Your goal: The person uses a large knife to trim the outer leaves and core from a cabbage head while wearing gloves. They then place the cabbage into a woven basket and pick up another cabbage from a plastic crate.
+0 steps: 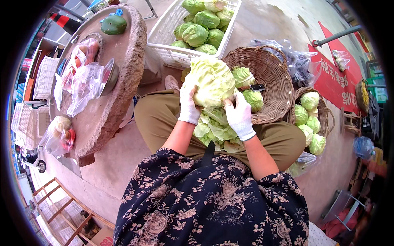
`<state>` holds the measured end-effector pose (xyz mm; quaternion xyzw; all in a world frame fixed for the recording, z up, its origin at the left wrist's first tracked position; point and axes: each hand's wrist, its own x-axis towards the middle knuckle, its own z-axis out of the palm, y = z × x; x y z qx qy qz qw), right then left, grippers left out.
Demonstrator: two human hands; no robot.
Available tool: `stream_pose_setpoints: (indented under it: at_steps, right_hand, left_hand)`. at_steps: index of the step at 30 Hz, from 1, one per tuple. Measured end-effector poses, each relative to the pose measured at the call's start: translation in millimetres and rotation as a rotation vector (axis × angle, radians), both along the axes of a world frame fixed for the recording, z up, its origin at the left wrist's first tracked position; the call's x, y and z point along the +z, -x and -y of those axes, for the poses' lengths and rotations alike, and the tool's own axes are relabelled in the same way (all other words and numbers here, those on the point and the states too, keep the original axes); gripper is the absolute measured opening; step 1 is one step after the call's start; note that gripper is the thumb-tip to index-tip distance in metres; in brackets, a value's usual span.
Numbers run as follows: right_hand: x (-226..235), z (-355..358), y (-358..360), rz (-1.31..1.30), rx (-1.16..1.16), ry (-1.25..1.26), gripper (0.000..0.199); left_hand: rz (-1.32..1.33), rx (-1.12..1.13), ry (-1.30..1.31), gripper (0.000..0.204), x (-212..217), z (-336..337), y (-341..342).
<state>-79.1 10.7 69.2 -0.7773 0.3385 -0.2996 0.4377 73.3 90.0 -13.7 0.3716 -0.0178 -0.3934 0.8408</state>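
A pale green cabbage (211, 82) is held up between my knees. My left hand (189, 104), in a white glove, grips it from the left side with the thumb over its lower face. My gloved right hand (239, 115) pinches an outer leaf at the cabbage's lower right edge. Loose cabbage leaves (213, 125) are heaped below it in my lap. Just right of the cabbage, a wicker basket (279, 94) holds a few smaller trimmed cabbages (252, 99). A knife with a dark handle (257, 87) rests across them.
A white plastic crate (164, 51) full of cabbages stands ahead. At left is a thick stone table (131, 74) with bagged produce, a metal bowl (110, 78) and a green melon-like fruit (113, 25). Right of my knee, another basket (324, 107) holds several cabbages, near purple-filled plastic bags (293, 57).
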Motion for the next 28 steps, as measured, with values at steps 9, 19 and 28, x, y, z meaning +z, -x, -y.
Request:
stream_pose_setpoints:
  at_steps: [9, 19, 28]
  right_hand:
    - [-12, 17, 42, -0.326, -0.038, -0.119, 0.018]
    - [-68, 2, 89, -0.896, 0.505, 0.195, 0.037]
    - [17, 25, 57, 0.063, 0.243, -0.441, 0.046]
  left_hand:
    - [-0.461, -0.118, 0.009, 0.055, 1, -4, 8]
    - [-0.653, -0.385, 0.326, 0.063, 34, 1, 0]
    - [1.596, -0.35, -0.596, 0.071, -13, 9, 12]
